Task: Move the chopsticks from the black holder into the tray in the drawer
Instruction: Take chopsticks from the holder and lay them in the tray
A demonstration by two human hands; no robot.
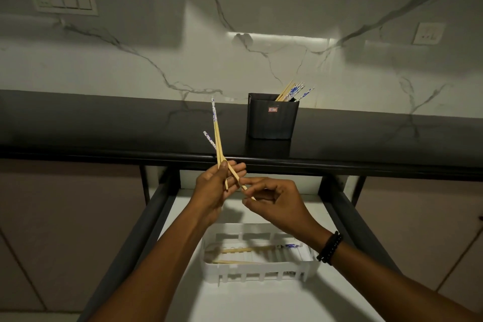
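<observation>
While my left hand [214,185] grips three chopsticks [218,144] upright, right hand [271,201] pinches one tip; tray [261,269] lies directly below.

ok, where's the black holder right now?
Head view: the black holder stands on the dark counter, right of centre, beyond both hands and above the open drawer, chopsticks sticking out.

I see a white marble wall [156,42] with grey veins filling the upper frame, a switch panel [64,2] at upper left and a socket [428,33] at right. Below runs a dark glossy worktop [104,123]; pale cabinet fronts [65,230] sit under it in dim light.
</observation>
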